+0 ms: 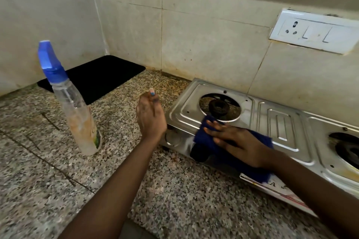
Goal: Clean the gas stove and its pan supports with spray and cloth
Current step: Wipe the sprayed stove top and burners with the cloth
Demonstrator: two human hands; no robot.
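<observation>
Blue cloth (260, 141) hides stove (287, 128) front; right burner (347, 151) cut off.

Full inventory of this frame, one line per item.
spray bottle: 1, clear with blue top, upright on counter, left of stove
gas stove: 1, steel, on counter, two burner openings, no pan supports on it
cloth: 1, dark blue, on stove's front left
mat: 1, black, back corner
counter: 1, speckled granite
socket panel: 1, white, wall, upper right
left hand: open, beside stove's left edge
right hand: flat, presses cloth
</observation>
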